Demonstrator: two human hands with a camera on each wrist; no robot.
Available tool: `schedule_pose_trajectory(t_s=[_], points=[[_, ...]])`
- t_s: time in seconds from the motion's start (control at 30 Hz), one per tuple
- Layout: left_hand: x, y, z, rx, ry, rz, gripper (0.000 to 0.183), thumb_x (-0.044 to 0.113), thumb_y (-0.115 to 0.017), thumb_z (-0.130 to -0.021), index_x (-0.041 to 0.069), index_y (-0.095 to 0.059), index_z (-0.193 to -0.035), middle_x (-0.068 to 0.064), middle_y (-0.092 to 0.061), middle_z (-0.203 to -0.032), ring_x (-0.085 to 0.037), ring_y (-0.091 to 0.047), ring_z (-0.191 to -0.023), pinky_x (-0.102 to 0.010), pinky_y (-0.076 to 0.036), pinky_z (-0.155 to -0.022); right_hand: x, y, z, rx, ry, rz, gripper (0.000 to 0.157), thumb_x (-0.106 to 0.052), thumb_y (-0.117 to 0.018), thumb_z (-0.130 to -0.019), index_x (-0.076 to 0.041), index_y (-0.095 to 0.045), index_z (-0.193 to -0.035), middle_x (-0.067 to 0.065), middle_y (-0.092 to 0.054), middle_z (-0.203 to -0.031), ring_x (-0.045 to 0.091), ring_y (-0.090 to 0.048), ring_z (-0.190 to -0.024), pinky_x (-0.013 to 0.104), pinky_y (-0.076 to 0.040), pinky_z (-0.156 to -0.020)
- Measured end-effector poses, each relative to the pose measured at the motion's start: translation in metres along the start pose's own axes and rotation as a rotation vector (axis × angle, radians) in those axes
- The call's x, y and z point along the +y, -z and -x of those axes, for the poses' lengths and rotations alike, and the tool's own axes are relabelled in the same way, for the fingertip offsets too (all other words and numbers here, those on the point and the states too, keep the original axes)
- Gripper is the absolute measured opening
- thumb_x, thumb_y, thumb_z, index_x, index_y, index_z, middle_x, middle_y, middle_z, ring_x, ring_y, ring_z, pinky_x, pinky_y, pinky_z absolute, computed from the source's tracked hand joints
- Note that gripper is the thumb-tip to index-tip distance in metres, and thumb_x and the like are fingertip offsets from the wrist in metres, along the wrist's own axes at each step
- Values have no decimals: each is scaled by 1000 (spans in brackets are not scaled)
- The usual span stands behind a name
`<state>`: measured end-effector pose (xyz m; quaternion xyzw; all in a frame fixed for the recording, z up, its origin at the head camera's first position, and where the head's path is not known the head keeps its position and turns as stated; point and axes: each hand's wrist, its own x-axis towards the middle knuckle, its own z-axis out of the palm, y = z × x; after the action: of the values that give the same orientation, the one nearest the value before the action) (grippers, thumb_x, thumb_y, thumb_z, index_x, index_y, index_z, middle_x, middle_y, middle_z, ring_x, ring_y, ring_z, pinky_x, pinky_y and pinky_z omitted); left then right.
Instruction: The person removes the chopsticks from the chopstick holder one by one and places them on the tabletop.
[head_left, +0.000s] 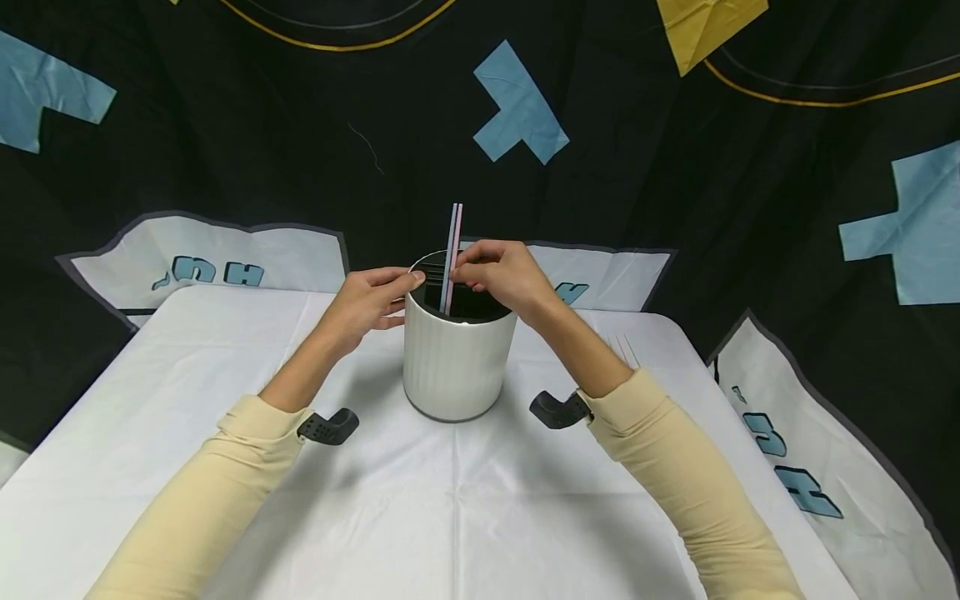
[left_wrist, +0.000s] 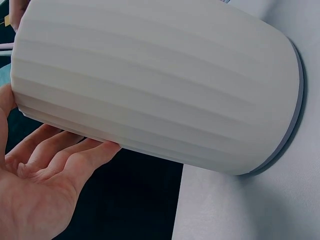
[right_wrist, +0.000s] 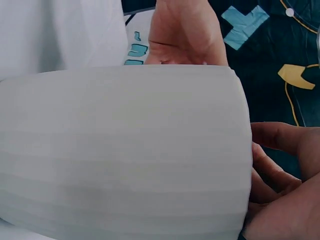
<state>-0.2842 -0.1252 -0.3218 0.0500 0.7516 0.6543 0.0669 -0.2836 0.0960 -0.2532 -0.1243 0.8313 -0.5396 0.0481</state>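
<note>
A white ribbed container [head_left: 457, 367] with a dark inside and a grey base stands upright at the middle of the table. Two straws, one pale blue [head_left: 452, 229] and one pink [head_left: 458, 227], stick up out of its mouth, side by side and almost vertical. My right hand [head_left: 502, 271] pinches them just above the opening; its fingertips are hidden behind the container wall in the right wrist view. At the left, my left hand [head_left: 367, 304] grips the container, thumb at the rim and fingers [left_wrist: 95, 155] against the outer side.
A white cloth covers the table [head_left: 390, 517]. Beyond the right forearm lie several thin straw-like sticks [head_left: 624, 350] on it. A black backdrop [head_left: 300, 142] with blue and yellow patches hangs behind the table.
</note>
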Motion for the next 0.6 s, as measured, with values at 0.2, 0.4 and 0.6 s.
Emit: schedule_pose_trajectory(t_s=[0.2,0.4,0.6], points=[[1,-1,0,0,-1,7,58,42,-69,-96,6,-58,-140,-14,-60,-143,-32,-60,-130,-45,-56,-99,-9,10,3,-3,-10,-112,13,-9,-67,-97,-2,-69,-108,15,-71,-113,23,-73,-93,31,-62,-86],[0,-2,1,17,-15,9,57,43,-70,-96,7,-59,-140,-13,-60,-143,-31,-61,-129,-44,-56,-98,-31,33,14,92,64,-196,12,-13,-64,-100,-5,-66,-110,15,-71,-110,24,-75,-92,36,-62,-88],[-1,-1,1,-3,-18,30,56,39,-69,-97,6,-58,-141,-12,-59,-145,-31,-60,-131,-45,-55,-100,-60,68,32,236,188,-346,12,-13,-67,-99,-6,-67,-108,11,-72,-103,24,-74,-90,34,-62,-84]])
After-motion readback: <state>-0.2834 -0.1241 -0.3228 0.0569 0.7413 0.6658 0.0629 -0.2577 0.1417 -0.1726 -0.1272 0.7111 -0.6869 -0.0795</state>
